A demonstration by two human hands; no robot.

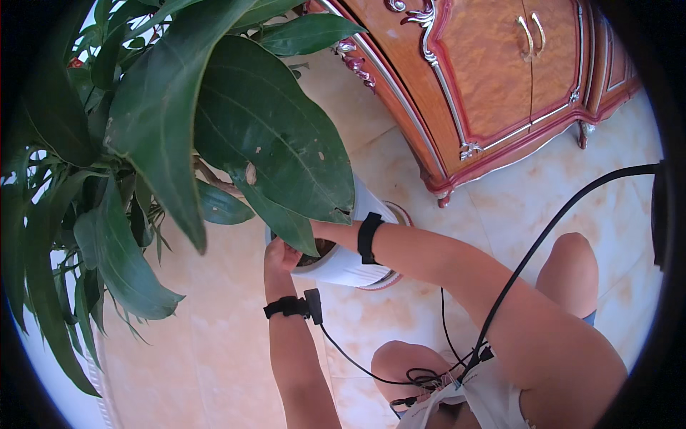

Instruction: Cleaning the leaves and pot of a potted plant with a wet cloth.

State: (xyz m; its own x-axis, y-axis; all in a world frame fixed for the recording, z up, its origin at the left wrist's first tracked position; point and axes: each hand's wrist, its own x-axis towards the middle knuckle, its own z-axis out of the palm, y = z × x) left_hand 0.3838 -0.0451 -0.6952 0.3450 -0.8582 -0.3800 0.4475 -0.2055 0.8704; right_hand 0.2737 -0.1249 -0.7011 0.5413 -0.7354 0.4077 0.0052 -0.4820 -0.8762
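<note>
A tall white plant pot (343, 268) holds dark soil (321, 249) and stands tilted in my view. My left hand (282, 255) is at the pot's near-left rim, its fingers curled inward over the soil. Whether those fingers grip anything is not clear. My right hand (333, 234) reaches across the pot's mouth, and a broad green leaf (278, 128) covers its fingers. Large leaves of the potted plant (155, 107) fill the upper left. A brown stem (217, 179) shows between them. Beneath the pot is a round saucer (404, 214) with a reddish rim.
An ornate wooden cabinet (487, 80) with silver trim stands at upper right. Marbled tiles (241, 343) cover the floor. Black straps (370, 238) circle both wrists. A thin cable (353, 360) runs from the left one, and a thicker black cable (541, 236) arches over my right arm.
</note>
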